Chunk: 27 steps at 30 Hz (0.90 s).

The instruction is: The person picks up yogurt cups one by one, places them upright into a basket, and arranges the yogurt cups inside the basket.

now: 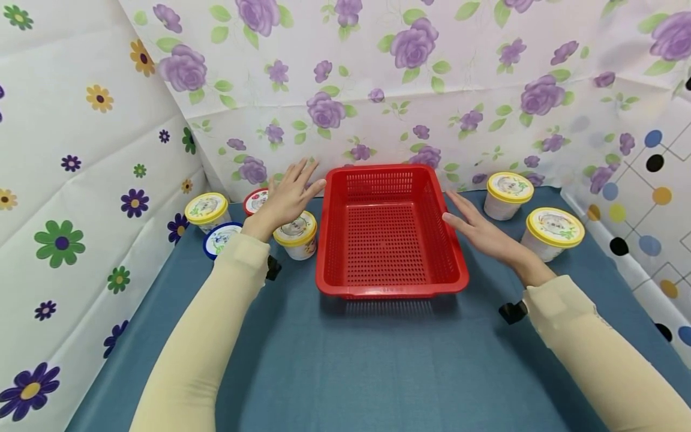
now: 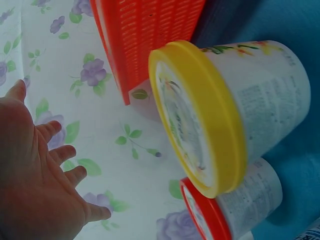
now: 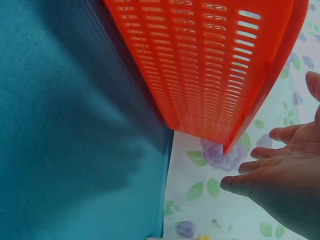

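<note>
A red plastic basket (image 1: 385, 291) with perforated walls stands on the blue cloth, nothing inside it. My left hand (image 1: 286, 201) is held with fingers spread beside the basket's left rim, above the tubs. Under it is a yellow-lidded tub (image 1: 296, 235); in the left wrist view the same tub (image 2: 270, 95) stands close to a red-lidded tub (image 2: 252, 200). My right hand (image 1: 480, 231) stretches its fingers toward the basket's right rim. The right wrist view shows that hand (image 3: 280, 165) apart from the perforated wall (image 3: 200, 75). Neither hand holds anything.
At the left stand another yellow-lidded tub (image 1: 207, 210), a blue-lidded tub (image 1: 221, 239) and the red-lidded tub (image 1: 255, 200). Two yellow-lidded tubs, one at the back (image 1: 508, 195) and one nearer (image 1: 553, 233), are on the right. Patterned sheets (image 1: 367, 114) enclose the table.
</note>
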### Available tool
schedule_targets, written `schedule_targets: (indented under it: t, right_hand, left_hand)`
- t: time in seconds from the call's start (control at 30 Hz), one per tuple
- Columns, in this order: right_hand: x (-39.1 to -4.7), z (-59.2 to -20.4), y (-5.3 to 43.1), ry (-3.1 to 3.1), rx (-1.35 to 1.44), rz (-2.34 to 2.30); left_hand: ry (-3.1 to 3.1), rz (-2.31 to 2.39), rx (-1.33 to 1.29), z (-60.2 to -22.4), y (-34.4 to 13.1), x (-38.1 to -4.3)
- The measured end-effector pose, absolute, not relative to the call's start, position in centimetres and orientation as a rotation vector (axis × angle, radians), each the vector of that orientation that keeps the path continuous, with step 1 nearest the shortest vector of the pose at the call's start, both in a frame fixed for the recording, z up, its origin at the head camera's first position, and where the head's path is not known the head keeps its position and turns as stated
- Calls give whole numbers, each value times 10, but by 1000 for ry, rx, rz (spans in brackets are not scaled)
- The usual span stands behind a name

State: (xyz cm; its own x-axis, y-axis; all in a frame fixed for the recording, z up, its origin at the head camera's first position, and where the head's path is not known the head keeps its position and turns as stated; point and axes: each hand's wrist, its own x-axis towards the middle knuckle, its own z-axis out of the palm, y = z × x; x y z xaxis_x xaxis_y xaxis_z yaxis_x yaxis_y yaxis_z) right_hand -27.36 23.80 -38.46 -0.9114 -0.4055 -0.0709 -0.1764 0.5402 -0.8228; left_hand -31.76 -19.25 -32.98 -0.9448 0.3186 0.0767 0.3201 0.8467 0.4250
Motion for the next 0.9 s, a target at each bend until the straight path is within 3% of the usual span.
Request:
schedule_targets:
  t: [0.9]
  right_hand:
    - [-254, -409, 244, 2470, -373, -1438]
  left_hand:
    - [-2978, -770, -503, -351, -213, -296]
